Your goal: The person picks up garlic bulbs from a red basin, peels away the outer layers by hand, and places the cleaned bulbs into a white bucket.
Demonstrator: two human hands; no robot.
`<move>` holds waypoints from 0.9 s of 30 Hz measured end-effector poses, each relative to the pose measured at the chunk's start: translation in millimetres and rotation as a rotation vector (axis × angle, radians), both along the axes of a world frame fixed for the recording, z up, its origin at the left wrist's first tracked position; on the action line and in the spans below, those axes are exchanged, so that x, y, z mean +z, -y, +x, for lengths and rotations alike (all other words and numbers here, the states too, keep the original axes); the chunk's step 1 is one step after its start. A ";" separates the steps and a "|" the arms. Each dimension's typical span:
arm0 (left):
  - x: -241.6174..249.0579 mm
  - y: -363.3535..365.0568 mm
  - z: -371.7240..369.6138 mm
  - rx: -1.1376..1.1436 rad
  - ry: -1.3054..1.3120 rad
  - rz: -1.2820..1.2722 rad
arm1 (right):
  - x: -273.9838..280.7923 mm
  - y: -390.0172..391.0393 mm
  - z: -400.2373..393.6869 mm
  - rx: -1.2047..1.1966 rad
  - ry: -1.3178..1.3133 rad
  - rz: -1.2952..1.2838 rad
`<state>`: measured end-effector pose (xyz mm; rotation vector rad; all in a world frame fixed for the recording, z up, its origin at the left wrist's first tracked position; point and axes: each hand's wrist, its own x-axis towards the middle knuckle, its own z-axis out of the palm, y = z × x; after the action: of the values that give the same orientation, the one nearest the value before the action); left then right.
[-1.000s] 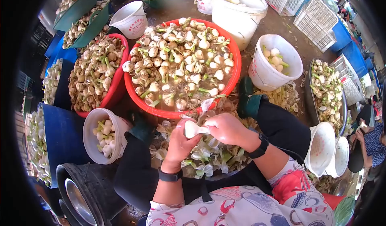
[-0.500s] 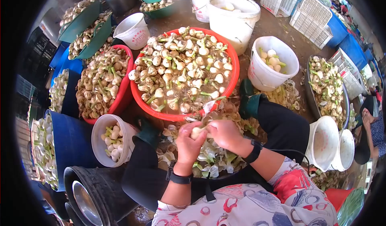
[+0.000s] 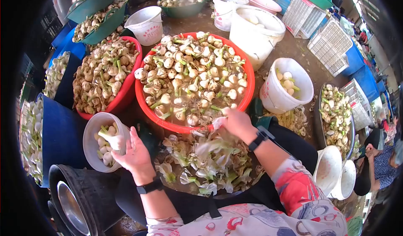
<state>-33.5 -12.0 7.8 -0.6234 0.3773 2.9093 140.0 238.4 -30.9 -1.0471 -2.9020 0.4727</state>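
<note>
Just past the fingertips of my left hand (image 3: 136, 155), a peeled garlic bulb (image 3: 113, 141) with a pale stem is in the mouth of a small white bucket (image 3: 87, 148). That hand has its fingers spread and holds nothing. More peeled bulbs lie inside the bucket. My right hand (image 3: 238, 123) reaches over the near rim of a red basin (image 3: 250, 83) of unpeeled garlic in murky water. Its fingers close around a garlic bulb (image 3: 226, 111), whose green stem points left. A pale piece of skin hangs on the rim below. Loose garlic skins (image 3: 210, 156) are heaped between my legs.
Left stand a second red tub (image 3: 136, 64) of garlic, a blue bin (image 3: 63, 139) and a black bucket (image 3: 90, 185). On the right are a white bucket (image 3: 268, 95) with peeled bulbs and a dark pan (image 3: 317, 122) of garlic. A person (image 3: 382, 164) sits at far right.
My hands have parted. The left moved left to the small bucket and let go of the peeled bulb; the right moved forward to the red basin and took hold of a bulb.
</note>
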 end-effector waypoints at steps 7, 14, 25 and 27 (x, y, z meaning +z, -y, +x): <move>-29.4 -57.1 54.6 -0.642 0.220 -0.391 | -83.6 -65.0 -91.9 -0.049 0.265 0.230; -44.1 -71.9 57.3 -0.803 0.151 -0.498 | -40.6 -61.6 -81.8 -0.104 0.278 -0.171; -0.9 -73.3 92.8 -1.187 -0.423 -0.289 | 50.9 51.7 17.9 0.226 -0.763 -0.273; 9.6 -68.6 106.5 -1.100 -0.659 -0.674 | 72.9 58.7 27.3 0.216 -0.726 -0.289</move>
<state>73.0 56.6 17.4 0.4416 1.2881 1.7710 167.3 179.8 42.0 -0.4259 -2.3248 1.0465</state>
